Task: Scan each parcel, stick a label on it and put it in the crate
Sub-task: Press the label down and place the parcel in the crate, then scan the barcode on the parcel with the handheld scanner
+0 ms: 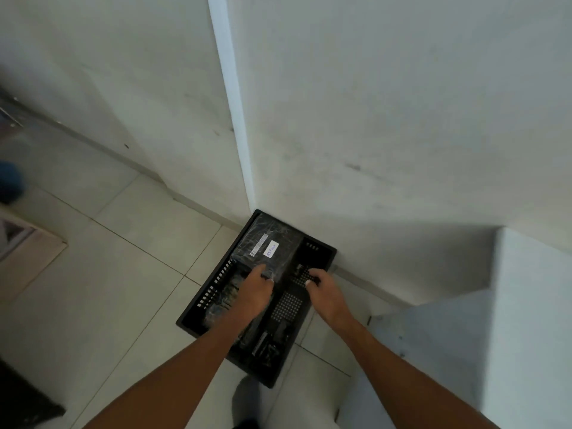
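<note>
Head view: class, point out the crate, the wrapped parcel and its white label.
crate [216, 281], head view, on its slotted side wall.
parcel [275, 230], head view, on the black wrap at its far end.
white label [270, 248], head view, on the label's middle.

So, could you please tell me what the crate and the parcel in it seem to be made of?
Crate: apparently rigid black plastic, matt, with moulded slots and a perforated grid floor. Parcel: probably glossy black plastic film wrap, judging by its crinkles and sheen; contents hidden.
</note>
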Action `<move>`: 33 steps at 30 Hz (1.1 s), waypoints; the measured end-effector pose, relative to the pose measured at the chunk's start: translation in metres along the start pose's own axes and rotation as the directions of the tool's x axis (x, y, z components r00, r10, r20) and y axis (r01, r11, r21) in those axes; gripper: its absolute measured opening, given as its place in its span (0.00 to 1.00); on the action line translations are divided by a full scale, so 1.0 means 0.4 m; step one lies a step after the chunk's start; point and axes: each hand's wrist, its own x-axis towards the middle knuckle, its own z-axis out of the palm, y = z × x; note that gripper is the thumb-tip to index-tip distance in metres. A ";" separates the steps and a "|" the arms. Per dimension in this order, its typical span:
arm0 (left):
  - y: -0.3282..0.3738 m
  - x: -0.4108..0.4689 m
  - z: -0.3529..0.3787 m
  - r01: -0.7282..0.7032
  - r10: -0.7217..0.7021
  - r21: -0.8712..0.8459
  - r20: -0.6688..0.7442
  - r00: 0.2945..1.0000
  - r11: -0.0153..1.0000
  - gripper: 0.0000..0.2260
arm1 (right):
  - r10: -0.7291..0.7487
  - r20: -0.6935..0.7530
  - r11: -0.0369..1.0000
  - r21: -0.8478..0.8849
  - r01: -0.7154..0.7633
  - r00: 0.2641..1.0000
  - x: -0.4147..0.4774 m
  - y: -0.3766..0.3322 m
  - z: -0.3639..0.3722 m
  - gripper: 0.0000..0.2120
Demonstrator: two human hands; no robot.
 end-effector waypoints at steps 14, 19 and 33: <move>0.309 -0.834 0.191 -0.368 0.369 0.155 0.022 0.929 0.917 0.16 | -0.234 -0.140 0.972 -0.002 0.236 0.962 -0.732 -0.050 -0.502 0.17; 0.309 -1.002 0.353 -0.379 0.367 0.152 0.101 0.925 0.913 0.16 | -0.225 -0.220 0.972 0.025 0.236 0.949 -0.906 0.096 -0.644 0.16; 0.278 -1.413 1.011 -0.410 0.332 0.083 0.455 0.827 0.908 0.13 | 0.064 -0.564 0.995 0.095 -0.013 0.823 -1.363 0.706 -1.110 0.14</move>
